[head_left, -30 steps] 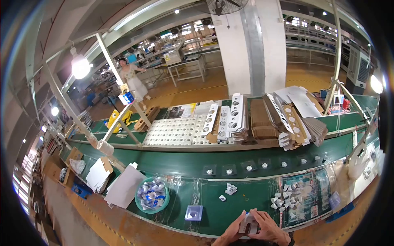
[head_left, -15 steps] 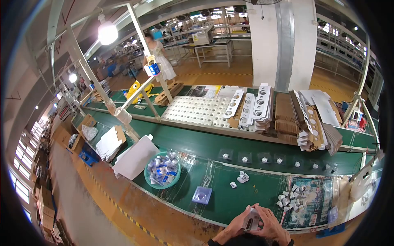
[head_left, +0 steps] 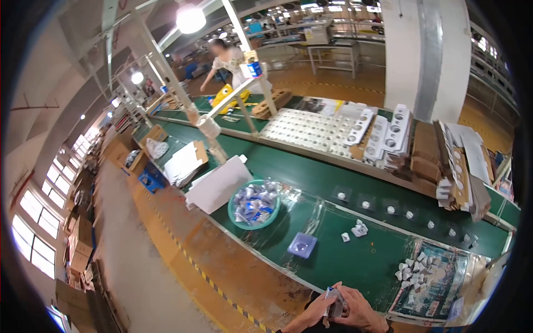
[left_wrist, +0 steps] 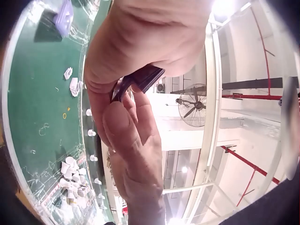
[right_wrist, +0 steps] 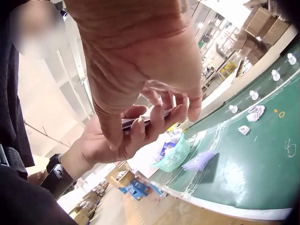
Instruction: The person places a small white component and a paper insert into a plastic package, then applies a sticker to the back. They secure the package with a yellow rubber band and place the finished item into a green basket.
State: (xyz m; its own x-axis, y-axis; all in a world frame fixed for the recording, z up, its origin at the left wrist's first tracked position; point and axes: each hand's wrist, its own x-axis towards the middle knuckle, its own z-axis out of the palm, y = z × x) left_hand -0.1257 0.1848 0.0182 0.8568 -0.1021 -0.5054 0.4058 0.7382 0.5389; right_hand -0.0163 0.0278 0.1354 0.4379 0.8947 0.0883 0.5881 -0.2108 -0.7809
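Observation:
Both hands hold a small folded card box (head_left: 333, 308) at the near edge of the bench, low in the head view. My left hand (head_left: 314, 312) grips its left side, and my right hand (head_left: 360, 311) has thumb and fingers round the other side. In the left wrist view the box (left_wrist: 149, 78) shows a dark purple face between the hands; fingers cover most of it. On the bench ahead lie a lilac clear plastic tray (head_left: 302, 245) and two small white folded pieces (head_left: 360, 228).
A turquoise basket (head_left: 232, 215) of blue-and-white packets stands at left. White pieces (head_left: 417, 271) are heaped at right. Small white items in clear plastic line the green belt (head_left: 311, 172). Beyond are punched card stacks (head_left: 395, 130), a white holed board (head_left: 311, 130) and a person (head_left: 227, 61).
The head view has swung, so the bench has shifted right and tilted. Both hands keep hold of the box, which has turned between them. The person beyond has an arm reaching out.

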